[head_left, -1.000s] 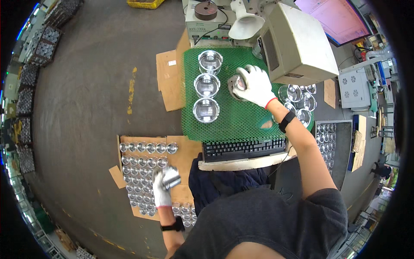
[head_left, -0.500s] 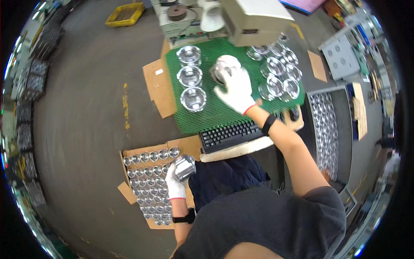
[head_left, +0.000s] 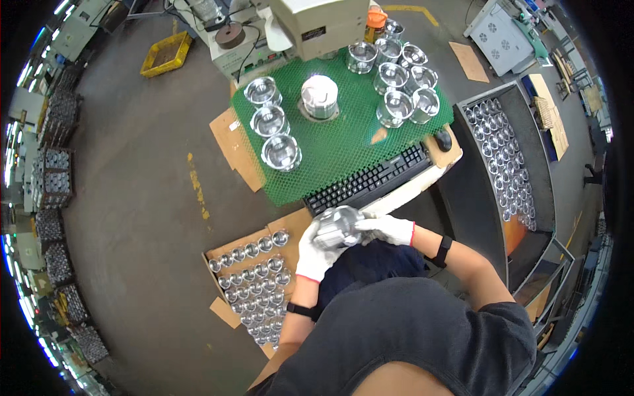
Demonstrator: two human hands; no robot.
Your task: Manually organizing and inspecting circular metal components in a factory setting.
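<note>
A shiny metal piston (head_left: pixel 339 226) is held between my two white-gloved hands, just in front of the keyboard. My left hand (head_left: pixel 314 252) wraps round its left side, and my right hand (head_left: pixel 389 229) grips it from the right. Motion blurs the piston a little. On the green mesh mat (head_left: pixel 330 148), another piston (head_left: pixel 319 94) stands crown up on a round base below the beige machine head (head_left: pixel 317 30). Three pistons (head_left: pixel 281 152) form a row on the mat's left side. Several more pistons (head_left: pixel 395 107) stand grouped on its right.
A black keyboard (head_left: pixel 370 178) and a mouse (head_left: pixel 443 140) lie along the bench's near edge. Lower left, a cardboard tray (head_left: pixel 210 256) holds rows of pistons. To the right stands a grey metal bin (head_left: pixel 547 175) with many pistons. A yellow crate (head_left: pixel 165 55) sits on the floor.
My right hand has left the piston on the mat and come back to grip the one in my left hand. My left hand has brought that piston up and right. The view has shifted.
</note>
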